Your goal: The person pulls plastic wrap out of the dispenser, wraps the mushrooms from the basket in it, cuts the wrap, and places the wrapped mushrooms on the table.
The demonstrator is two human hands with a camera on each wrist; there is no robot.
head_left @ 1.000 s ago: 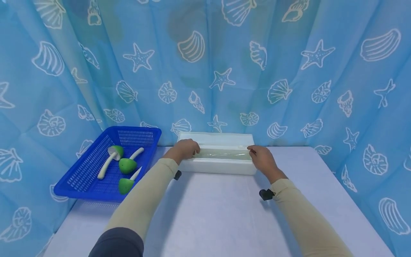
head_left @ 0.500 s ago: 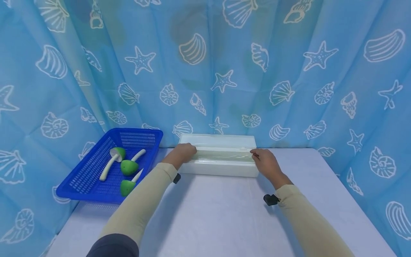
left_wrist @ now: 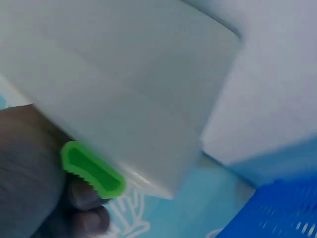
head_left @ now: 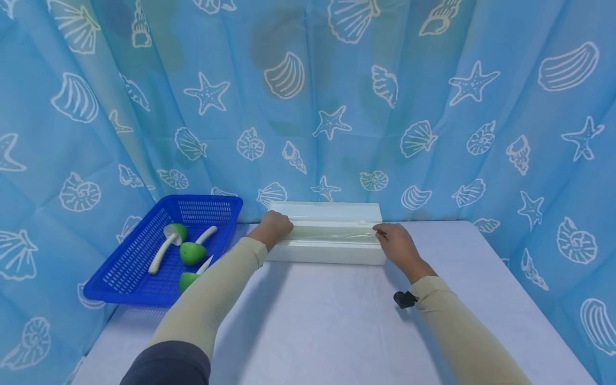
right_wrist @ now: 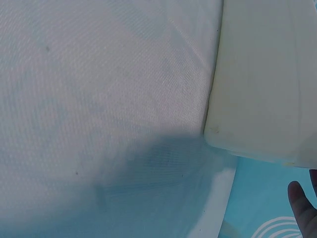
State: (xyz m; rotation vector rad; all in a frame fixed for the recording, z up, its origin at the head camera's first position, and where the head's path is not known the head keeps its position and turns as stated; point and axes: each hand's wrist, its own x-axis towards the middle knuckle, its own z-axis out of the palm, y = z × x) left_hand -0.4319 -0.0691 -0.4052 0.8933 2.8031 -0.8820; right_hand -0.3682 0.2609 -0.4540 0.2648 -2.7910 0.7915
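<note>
A white cling film dispenser box [head_left: 332, 253] stands at the back of the table, its lid [head_left: 332, 210] tipped up behind. Clear cling film [head_left: 337, 234] stretches across the opening between both hands. My left hand [head_left: 272, 230] grips at the film's left end, over the box. In the left wrist view a bright green hollow piece with a ridged edge [left_wrist: 113, 182] shows beside its curled fingers. My right hand [head_left: 398, 246] pinches the film's right end between thumb and forefinger. The right wrist view shows the box's end [right_wrist: 267, 84] and only some fingertips [right_wrist: 299, 198].
A blue plastic basket [head_left: 127, 298] stands on the table's left, holding three green-capped mushrooms [head_left: 192, 253] with white stems. My left forearm overlaps its near right side. A white cloth covers the table [head_left: 327, 321]. Behind hangs a blue curtain [head_left: 332, 75] printed with shells and starfish.
My left hand has shifted slightly left and lies flatter over the box's left end. The right hand keeps its pinch with little movement. The box has stayed in place.
</note>
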